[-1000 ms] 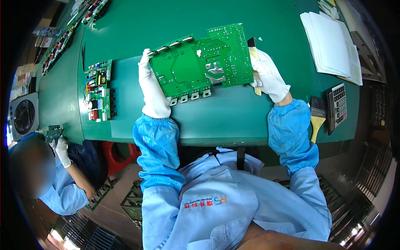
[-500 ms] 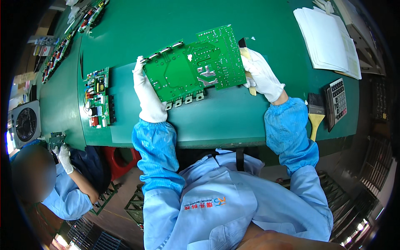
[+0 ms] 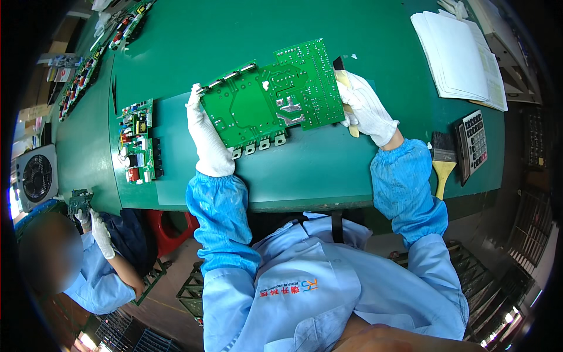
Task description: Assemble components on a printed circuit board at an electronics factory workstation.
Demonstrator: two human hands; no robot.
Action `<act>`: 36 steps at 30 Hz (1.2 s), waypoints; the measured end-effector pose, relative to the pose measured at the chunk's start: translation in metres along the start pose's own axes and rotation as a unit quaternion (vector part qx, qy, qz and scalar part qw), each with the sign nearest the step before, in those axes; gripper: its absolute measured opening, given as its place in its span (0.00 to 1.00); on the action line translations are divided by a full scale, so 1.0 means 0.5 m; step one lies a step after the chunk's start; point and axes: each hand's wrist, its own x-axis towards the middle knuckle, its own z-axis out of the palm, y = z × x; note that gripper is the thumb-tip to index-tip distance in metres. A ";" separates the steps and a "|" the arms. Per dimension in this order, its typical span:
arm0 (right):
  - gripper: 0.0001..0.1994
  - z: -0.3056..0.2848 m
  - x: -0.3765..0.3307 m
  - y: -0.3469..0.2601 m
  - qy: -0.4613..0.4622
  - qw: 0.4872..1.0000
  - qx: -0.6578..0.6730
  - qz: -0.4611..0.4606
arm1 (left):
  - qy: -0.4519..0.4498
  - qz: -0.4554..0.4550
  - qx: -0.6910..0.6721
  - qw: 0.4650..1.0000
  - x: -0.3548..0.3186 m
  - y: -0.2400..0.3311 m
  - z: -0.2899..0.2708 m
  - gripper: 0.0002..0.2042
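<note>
A green circuit board (image 3: 246, 108) is held up over the bench, its solder side facing me. Metal tabs line its lower edge, and more metal parts show along the upper left edge. My left hand (image 3: 205, 129), in a white glove, grips the board's left edge. At the right edge is my gloved right hand (image 3: 366, 108), closed on the board. A slim tool (image 3: 354, 130) with a pale yellow handle and a black end is also tucked in that hand; it looks like a brush, partly hidden by the fingers.
Another populated board (image 3: 139, 141) lies left on the green bench (image 3: 328, 176). A brush (image 3: 444, 161), a calculator (image 3: 474, 144) and stacked papers (image 3: 454, 56) are at right. More boards (image 3: 85, 76) line the far left. A co-worker (image 3: 97, 264) sits lower left, near a fan (image 3: 37, 175).
The board has shifted slightly down and left with both my hands, its right side lower. The co-worker's hands have moved, and both now show at a small dark board.
</note>
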 end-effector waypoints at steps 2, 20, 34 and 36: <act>0.23 0.004 -0.003 -0.006 0.016 1.000 -0.014 -0.010 | 0.005 0.006 0.004 1.000 0.001 -0.002 -0.001 0.16; 0.23 -0.005 0.003 0.003 -0.024 1.000 0.007 -0.010 | 0.018 0.046 0.004 0.999 0.003 -0.011 -0.008 0.15; 0.24 -0.001 0.002 0.004 -0.009 1.000 -0.006 -0.006 | 0.012 0.038 0.001 0.999 -0.007 -0.005 -0.007 0.15; 0.23 -0.001 0.001 0.005 0.007 1.000 -0.010 -0.010 | -0.002 0.026 -0.006 1.000 -0.007 -0.004 -0.009 0.15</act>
